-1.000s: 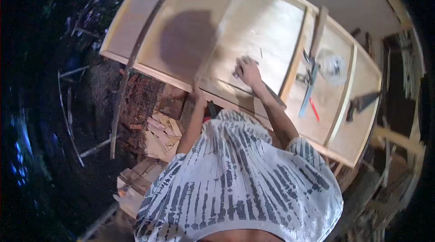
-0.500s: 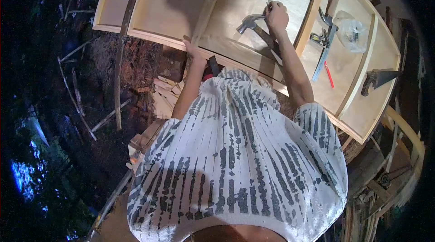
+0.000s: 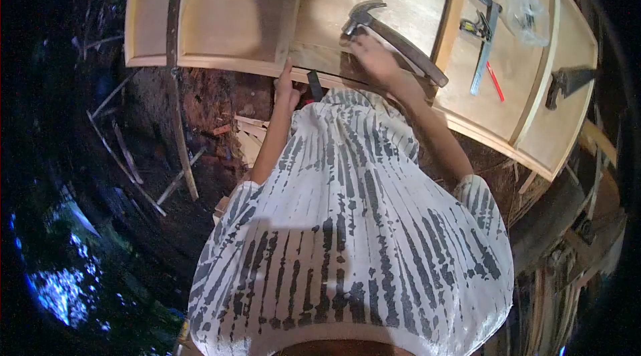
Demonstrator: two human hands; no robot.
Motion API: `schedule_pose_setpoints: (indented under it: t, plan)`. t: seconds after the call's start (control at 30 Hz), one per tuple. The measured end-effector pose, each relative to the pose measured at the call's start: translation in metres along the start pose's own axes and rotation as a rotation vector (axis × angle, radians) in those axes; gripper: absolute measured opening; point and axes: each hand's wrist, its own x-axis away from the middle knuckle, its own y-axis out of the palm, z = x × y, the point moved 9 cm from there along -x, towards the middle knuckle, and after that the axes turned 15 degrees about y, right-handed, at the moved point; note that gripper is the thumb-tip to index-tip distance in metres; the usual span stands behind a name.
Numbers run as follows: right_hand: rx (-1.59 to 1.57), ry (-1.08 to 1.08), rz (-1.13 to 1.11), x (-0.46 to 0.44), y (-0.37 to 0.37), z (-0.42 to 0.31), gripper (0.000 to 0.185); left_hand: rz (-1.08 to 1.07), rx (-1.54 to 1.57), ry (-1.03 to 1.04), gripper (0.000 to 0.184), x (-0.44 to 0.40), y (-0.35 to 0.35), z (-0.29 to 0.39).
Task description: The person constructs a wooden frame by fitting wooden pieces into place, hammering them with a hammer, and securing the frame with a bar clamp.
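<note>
Pale framed panelling (image 3: pixel 217 26) is spanning the far side. The left hand (image 3: pixel 286 91) is touching its near rim, grip unclear. The right hand (image 3: pixel 375 61), blurred, its hold unclear, is reaching beside the hammer (image 3: pixel 404 44), which is slanting over the panelling.

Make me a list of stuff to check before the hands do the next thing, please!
1. Hammer close by: ok, right beside the right hand.
2. Right hand gripping something: cannot tell, it is blurred.
3. Left hand away from the hammer's head: ok, at the wooden frame's near edge.
4. Saw away from both hands: ok, far to the right.
5. Frame cleared of loose things: not ok, the red pencil and saw lie there.
</note>
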Motion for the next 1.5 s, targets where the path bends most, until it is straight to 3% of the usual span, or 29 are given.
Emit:
schedule_pose_setpoints:
  t: [0.07, 0.1, 0.13, 0.23, 0.53, 0.73, 0.8, 0.83, 0.9, 0.97, 1.03, 1.1, 1.17, 1.23, 1.33, 1.43, 1.5]
  plan:
    - [-0.177, 0.115, -0.030, 0.012, -0.021, -0.016, 0.061, 0.007, -0.058, 0.049, 0.050, 0.003, 0.008, -0.011]
    - [-0.106, 0.108, 0.019, 0.022, -0.023, -0.002, 0.058, -0.033, 0.057, 0.065, 0.047, -0.028, 0.004, -0.049]
    - [-0.137, 0.125, -0.032, 0.024, -0.025, 0.014, 0.059, 0.048, -0.023, 0.070, 0.046, -0.021, 0.011, -0.053]
    - [-0.168, 0.158, -0.029, 0.039, -0.025, 0.043, 0.063, 0.059, -0.187, 0.159, 0.055, -0.016, 0.026, -0.057]
    - [0.015, -0.009, 0.075, 0.034, -0.047, 0.054, 0.056, 0.045, -0.171, 0.120, 0.072, 0.005, 0.054, -0.053]
    - [-0.163, -0.066, 0.141, 0.067, -0.024, 0.024, 0.047, 0.171, -0.175, 0.081, 0.072, 0.037, 0.010, -0.053]
    - [-0.200, -0.054, 0.129, 0.085, -0.019, 0.021, 0.041, -0.059, -0.232, 0.092, 0.074, 0.045, 0.003, -0.059]
    - [-0.196, -0.060, 0.132, 0.094, -0.020, 0.028, 0.041, -0.061, -0.226, 0.097, 0.074, 0.049, -0.004, -0.066]
    - [-0.157, 0.066, 0.127, 0.118, -0.037, 0.058, 0.039, -0.033, -0.185, 0.105, 0.071, 0.073, 0.006, -0.061]
    - [-0.282, 0.326, 0.360, 0.163, -0.096, 0.097, 0.042, -0.051, -0.213, 0.084, 0.068, 0.084, 0.012, -0.053]
    - [-0.214, 0.627, 0.664, 0.218, -0.147, 0.125, 0.048, -0.068, -0.240, 0.063, 0.066, 0.081, 0.012, -0.056]
    - [-0.123, 0.736, 0.740, 0.256, -0.153, 0.149, 0.053, -0.115, -0.293, 0.097, 0.064, 0.069, 0.008, -0.058]
    - [-0.237, 0.879, 0.630, 0.271, -0.112, 0.179, 0.060, -0.139, -0.323, 0.098, 0.066, 0.064, 0.014, -0.049]
    - [-0.328, 0.991, 0.136, 0.267, -0.053, 0.194, 0.067, -0.166, -0.357, 0.096, 0.068, 0.056, 0.019, -0.050]
    - [-0.306, 1.062, 0.144, 0.269, -0.066, 0.194, 0.069, -0.153, -0.329, 0.128, 0.066, 0.037, 0.016, -0.059]
    - [-0.370, 1.096, 0.087, 0.271, -0.072, 0.205, 0.066, -0.153, -0.490, 0.056, 0.067, 0.030, 0.002, -0.070]
    - [-0.540, 1.118, -0.150, 0.263, -0.057, 0.225, 0.062, -0.277, -0.845, 0.156, 0.069, 0.019, -0.009, -0.055]
